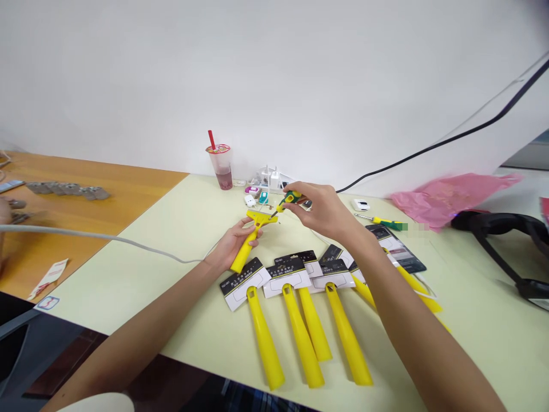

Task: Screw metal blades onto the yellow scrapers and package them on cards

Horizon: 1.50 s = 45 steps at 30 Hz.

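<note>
My left hand is closed around a yellow scraper, its wide head pointing away from me. In my right hand is a screwdriver with a yellow and green handle. The screwdriver's tip meets the right side of the scraper's head; whether it sits in a screw is too small to tell. Just below my hands, several yellow handles with black and white cards lie in a loose row. My right forearm hides some of them.
A drink cup with a red straw stands by the wall, near chargers. Rightward lie another screwdriver, a pink plastic bag and a black strapped device. Across the left runs a grey cable. Another person's hand shows at the left edge.
</note>
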Motion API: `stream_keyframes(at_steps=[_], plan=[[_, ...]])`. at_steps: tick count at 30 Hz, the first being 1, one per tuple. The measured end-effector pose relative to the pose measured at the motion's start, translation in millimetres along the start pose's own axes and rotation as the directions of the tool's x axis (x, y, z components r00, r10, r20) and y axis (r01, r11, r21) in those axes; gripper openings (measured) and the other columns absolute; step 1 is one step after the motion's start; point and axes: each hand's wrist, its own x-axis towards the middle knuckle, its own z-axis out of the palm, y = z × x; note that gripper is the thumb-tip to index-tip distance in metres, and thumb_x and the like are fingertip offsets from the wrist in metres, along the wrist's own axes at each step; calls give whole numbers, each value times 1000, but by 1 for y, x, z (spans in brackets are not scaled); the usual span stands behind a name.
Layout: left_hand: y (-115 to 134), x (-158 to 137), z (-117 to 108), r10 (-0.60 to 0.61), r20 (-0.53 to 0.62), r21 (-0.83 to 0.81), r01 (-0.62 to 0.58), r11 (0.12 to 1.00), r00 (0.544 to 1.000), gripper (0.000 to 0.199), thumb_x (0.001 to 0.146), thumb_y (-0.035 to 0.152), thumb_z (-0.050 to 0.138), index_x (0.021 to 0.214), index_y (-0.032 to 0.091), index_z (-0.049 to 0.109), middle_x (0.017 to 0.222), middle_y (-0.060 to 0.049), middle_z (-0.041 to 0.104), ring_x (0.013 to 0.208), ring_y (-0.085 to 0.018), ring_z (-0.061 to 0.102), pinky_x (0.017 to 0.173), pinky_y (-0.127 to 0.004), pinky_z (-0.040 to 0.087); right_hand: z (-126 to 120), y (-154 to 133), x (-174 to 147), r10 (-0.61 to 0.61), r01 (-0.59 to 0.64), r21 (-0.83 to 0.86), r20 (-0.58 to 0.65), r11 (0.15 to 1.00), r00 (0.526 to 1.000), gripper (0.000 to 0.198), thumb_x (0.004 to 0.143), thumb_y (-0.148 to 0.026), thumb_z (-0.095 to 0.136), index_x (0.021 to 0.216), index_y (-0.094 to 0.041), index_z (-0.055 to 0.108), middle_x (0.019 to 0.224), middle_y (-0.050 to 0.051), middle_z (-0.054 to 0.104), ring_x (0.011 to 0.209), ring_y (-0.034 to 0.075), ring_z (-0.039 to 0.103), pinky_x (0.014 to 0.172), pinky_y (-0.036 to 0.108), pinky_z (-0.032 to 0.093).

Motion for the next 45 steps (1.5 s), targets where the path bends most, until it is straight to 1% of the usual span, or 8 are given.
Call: stream_keyframes(at_steps=[13,21,25,32,36,39,41,45], plan=[[0,-1,1,3,5,36,-3,999,1000,42,82,2,78,120,18,67,138,-18,66,88,-15,70,53,-18,45,0,-2,0,-2,2,14,1,1000,1000,25,97,-24,72,121,-24,75,112,8,84,90,26,80,84,38,61],[-2,0,0,9,16,55,-10,998,1000,45,84,3,77,123,19,61,131,-15,68,87,-14,70,55,-18,46,5,-1,0,-17,18,-16,20,1000,1000,26,97,-25,73,123,-22,75,117,10,83,90,27,79,85,39,60],[-3,0,0,16,25,69,-18,997,1000,46,85,4,79,124,19,60,131,-14,68,88,-14,71,55,-18,46,2,0,-1,7,-7,-10,21,1000,1000,27,97,-27,74,124,-23,75,112,9,83,90,28,80,83,38,59],[-4,0,-2,29,42,89,-33,995,999,47,84,6,83,124,20,62,129,-13,68,89,-14,71,56,-18,46,-3,-2,-1,59,-60,24,34,998,998,24,95,-26,76,118,-22,76,108,9,83,88,27,80,82,37,59],[-3,0,-2,23,49,86,-27,996,999,47,85,6,82,124,20,62,131,-13,68,89,-14,70,57,-18,47,-7,-5,0,67,-65,-45,42,997,997,21,94,-31,80,113,-21,77,100,8,83,89,26,78,81,35,55],[-3,0,-2,28,49,86,-32,996,998,47,85,5,81,125,20,62,130,-13,68,89,-14,70,57,-18,46,-9,-8,0,83,-74,-115,72,991,994,20,96,-36,81,109,-20,76,92,7,81,85,25,76,78,33,51],[-3,-1,-1,32,49,90,-36,995,998,47,85,5,81,125,20,62,129,-13,68,89,-14,69,57,-18,46,-10,-11,1,124,-104,-189,97,976,988,21,100,-41,77,104,-20,75,84,6,79,78,24,73,74,32,47],[-3,-2,-1,28,57,96,-33,995,998,47,85,7,82,125,20,62,129,-12,67,88,-13,69,57,-19,47,-10,-18,2,253,-201,-358,105,912,962,34,107,-52,65,95,-21,73,74,7,73,68,23,65,67,33,37]])
